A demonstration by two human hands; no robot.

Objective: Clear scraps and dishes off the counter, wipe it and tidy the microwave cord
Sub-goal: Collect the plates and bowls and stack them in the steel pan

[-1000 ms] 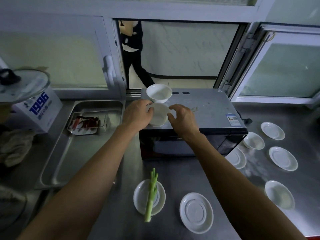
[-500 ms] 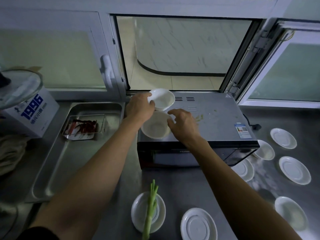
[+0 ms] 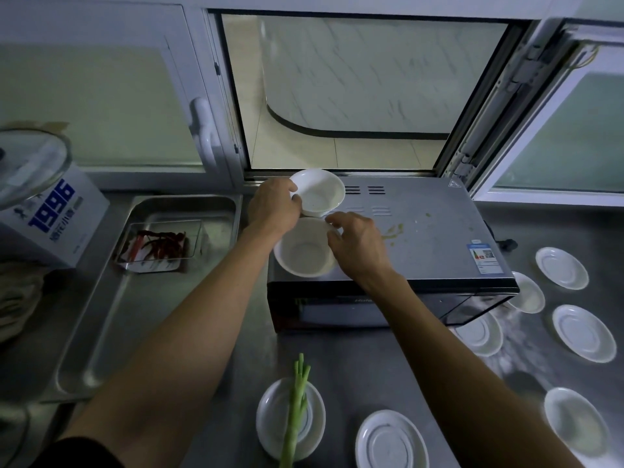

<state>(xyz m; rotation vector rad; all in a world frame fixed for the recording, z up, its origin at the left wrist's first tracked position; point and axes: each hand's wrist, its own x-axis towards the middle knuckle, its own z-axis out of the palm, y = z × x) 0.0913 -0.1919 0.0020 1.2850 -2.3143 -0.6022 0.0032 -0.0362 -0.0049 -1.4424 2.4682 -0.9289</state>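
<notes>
Hands (image 3: 275,211) gripping two white bowls (image 3: 317,194), atop microwave (image 3: 435,238)

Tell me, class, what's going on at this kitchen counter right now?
A person is clearing dishes. Two round white ceramic bowls sit on top of the grey metal microwave. The left hand grips the rim of the far white bowl, while the right hand pinches the rim of the near white bowl. Yellowish food smears remain on the microwave top. On the steel counter, small white saucers are scattered about, and one saucer carries a green scallion stalk.
</notes>
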